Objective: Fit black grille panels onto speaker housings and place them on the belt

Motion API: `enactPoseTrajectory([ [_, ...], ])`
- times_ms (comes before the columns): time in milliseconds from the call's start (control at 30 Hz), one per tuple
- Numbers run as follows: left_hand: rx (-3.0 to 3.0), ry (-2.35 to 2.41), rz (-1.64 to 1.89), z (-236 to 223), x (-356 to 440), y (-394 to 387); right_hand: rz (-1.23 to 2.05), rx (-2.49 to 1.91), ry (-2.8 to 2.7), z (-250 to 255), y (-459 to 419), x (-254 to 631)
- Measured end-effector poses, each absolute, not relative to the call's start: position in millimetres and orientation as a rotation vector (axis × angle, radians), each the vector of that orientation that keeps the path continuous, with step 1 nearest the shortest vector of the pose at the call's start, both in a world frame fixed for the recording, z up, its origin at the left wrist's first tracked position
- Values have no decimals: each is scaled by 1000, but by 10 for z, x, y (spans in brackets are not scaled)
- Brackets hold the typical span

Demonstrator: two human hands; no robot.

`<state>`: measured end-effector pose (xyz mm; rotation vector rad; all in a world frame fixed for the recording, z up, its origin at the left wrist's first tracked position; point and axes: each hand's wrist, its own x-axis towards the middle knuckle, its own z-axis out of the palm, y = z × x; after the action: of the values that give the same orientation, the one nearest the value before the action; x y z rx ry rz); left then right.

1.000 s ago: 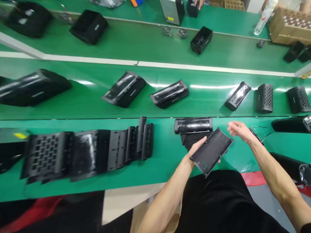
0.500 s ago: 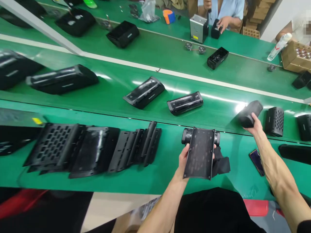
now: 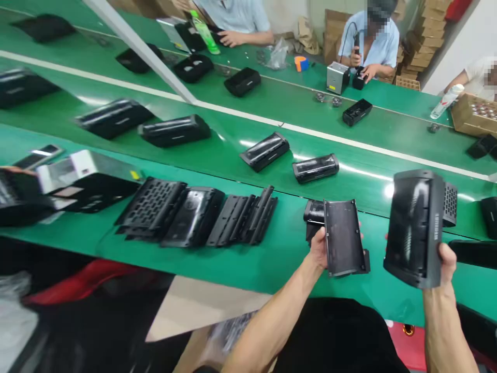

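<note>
My left hand (image 3: 319,249) is closed on a black curved panel (image 3: 344,238), its hollow side facing me. Behind that panel, another black housing (image 3: 313,211) lies on the green bench, partly hidden. To the right, my right hand (image 3: 447,261) grips a black speaker housing (image 3: 411,228) held upright above the bench. Its glossy front and a ribbed side face me, with the fingers behind it mostly hidden. The panel and the housing are apart.
Stacked black panels (image 3: 155,207) and narrow strips (image 3: 236,220) lie left on the bench. Several speaker housings (image 3: 316,167) sit on the green conveyor (image 3: 217,155). A slanted metal post (image 3: 147,57) crosses the upper left. Co-workers (image 3: 367,52) sit across the line.
My right hand has lifted the speaker housing off the conveyor and brought it closer, turned upright. My left hand still holds the panel. The view has shifted left.
</note>
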<state>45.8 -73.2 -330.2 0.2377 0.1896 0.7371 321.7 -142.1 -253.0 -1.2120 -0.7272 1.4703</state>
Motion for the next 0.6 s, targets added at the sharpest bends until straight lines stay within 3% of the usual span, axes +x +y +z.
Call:
enactPoseTrajectory([
  [300, 276, 229, 870, -3499, 608, -883, 1209, -1721, -1526, -1987, -1444, 2728],
  [600, 335, 178, 891, -3393, 676, -888, 999, -1863, -1699, -2036, -1367, 2508],
])
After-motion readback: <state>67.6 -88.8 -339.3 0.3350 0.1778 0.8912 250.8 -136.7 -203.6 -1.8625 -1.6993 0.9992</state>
